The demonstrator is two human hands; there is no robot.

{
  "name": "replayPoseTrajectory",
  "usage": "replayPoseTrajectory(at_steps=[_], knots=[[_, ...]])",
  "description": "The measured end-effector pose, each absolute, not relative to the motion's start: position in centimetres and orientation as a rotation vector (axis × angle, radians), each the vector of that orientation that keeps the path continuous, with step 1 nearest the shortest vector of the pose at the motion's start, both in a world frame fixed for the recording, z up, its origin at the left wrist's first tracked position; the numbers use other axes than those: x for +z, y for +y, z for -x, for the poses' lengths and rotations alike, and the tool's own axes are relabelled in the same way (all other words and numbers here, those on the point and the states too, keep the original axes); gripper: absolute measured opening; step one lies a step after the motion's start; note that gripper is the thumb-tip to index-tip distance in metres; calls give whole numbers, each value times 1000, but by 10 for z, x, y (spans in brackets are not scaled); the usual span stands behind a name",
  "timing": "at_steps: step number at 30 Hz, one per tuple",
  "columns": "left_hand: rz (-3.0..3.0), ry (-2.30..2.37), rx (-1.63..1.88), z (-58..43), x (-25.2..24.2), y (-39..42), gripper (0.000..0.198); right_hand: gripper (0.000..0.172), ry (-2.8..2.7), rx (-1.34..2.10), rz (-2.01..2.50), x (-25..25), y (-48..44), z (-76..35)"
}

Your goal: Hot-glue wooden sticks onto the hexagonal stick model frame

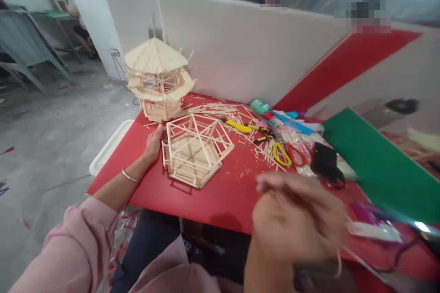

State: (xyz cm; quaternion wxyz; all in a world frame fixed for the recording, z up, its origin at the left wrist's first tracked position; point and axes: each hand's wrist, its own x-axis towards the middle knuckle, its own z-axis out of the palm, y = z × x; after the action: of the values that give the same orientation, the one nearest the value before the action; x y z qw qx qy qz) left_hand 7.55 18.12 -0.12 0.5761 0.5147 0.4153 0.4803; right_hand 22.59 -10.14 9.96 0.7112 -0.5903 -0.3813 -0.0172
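A six-sided gazebo frame point(199, 151) of thin wooden sticks stands on the red tabletop, with a slatted floor and open bars above. My left hand point(155, 143) grips its left side, the fingertips partly hidden by the sticks. Over the table's front right part, my right hand point(299, 215) is raised close to the camera, apart from the frame. Motion smears its fingers, so I cannot see whether anything is in them. Behind the frame, at the back left corner, rises a roofed stick pavilion point(158, 73) with two tiers of pale roofing.
Loose sticks point(220, 109) lie scattered across the back of the red table point(220, 201). Yellow-handled pliers point(239, 126), yellow-handled scissors point(282, 154) and a black object point(325, 162) lie to the right. A white partition point(220, 46) borders the back; a green board point(378, 160) stands right.
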Motion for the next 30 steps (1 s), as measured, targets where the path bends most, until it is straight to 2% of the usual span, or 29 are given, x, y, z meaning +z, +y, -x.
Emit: replayPoseTrajectory(at_steps=[4, 9, 14, 23, 30], knots=[[-1287, 994, 1151, -75, 0, 177, 63, 47, -615, 99, 1531, 31, -20, -255], [-1279, 937, 1127, -75, 3, 172, 68, 63, -650, 259, 1725, -30, -4, -261], [-1303, 918, 1101, -77, -1, 172, 68, 67, -698, 250, 1798, -39, -9, -261], [-1255, 918, 1067, -77, 8, 166, 62, 62, -805, 230, 1884, -52, -11, -261], [-1248, 897, 1063, -77, 1, 170, 64, 61, -834, 238, 1864, -51, -11, -262]])
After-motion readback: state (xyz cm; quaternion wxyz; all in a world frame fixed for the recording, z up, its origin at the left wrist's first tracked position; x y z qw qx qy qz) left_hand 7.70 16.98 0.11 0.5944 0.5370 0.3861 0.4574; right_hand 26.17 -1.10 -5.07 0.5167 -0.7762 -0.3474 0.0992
